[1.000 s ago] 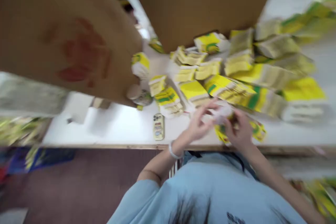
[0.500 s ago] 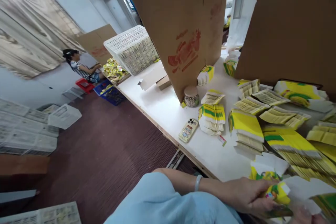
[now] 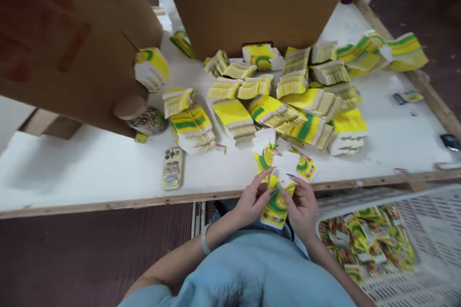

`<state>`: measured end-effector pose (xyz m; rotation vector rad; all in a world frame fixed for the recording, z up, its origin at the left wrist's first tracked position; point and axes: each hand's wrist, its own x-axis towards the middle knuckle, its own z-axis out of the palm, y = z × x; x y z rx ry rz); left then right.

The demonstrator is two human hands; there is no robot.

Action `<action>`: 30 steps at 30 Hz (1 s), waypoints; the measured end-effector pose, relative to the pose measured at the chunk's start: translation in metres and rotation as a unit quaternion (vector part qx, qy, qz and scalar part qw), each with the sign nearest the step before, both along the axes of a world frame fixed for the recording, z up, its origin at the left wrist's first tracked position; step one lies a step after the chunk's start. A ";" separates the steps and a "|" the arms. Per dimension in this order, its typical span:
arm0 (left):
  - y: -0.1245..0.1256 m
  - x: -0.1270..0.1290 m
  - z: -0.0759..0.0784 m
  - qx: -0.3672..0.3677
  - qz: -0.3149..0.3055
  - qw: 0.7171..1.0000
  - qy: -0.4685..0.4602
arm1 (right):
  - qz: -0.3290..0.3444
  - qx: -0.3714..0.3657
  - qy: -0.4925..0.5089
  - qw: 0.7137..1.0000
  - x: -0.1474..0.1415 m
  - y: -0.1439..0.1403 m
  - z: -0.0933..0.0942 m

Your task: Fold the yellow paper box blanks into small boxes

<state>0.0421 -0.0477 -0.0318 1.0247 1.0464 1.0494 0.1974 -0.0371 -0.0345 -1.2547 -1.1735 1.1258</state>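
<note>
Head view showed us 1 yellow-and-white packet (image 3: 277,202) at the near edge of the white table (image 3: 144,187), its upper part pinched by the left hand (image 3: 254,200) and the right hand (image 3: 301,205). We saw 1 phone (image 3: 173,169) lying left of them, yellow stacks (image 3: 233,116) farther back.

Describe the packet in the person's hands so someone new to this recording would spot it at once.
Start at the white table; follow its wooden front edge to the left hand and right hand. Between them is a yellow-and-green packet, white at its upper end. Unlike similar pieces lying just beyond, it is held, its lower end showing past that edge.
</note>
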 end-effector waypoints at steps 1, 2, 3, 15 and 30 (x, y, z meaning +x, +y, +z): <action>-0.006 -0.004 -0.001 -0.015 -0.017 1.000 -0.003 | 0.026 -0.010 0.003 1.000 0.004 -0.004 -0.001; -0.012 -0.008 -0.001 -0.025 -0.031 0.999 -0.003 | 0.053 -0.021 0.005 0.998 0.008 -0.009 -0.001; -0.018 -0.011 0.000 -0.030 -0.041 0.999 0.001 | 0.078 -0.029 0.000 0.997 0.010 -0.013 -0.001; -0.033 -0.022 0.024 0.023 -0.033 0.996 0.076 | 0.177 0.062 -0.173 0.967 0.030 -0.019 0.011; -0.029 -0.027 0.039 -0.045 -0.050 0.988 0.139 | 0.324 -0.213 0.005 0.922 0.024 -0.006 0.060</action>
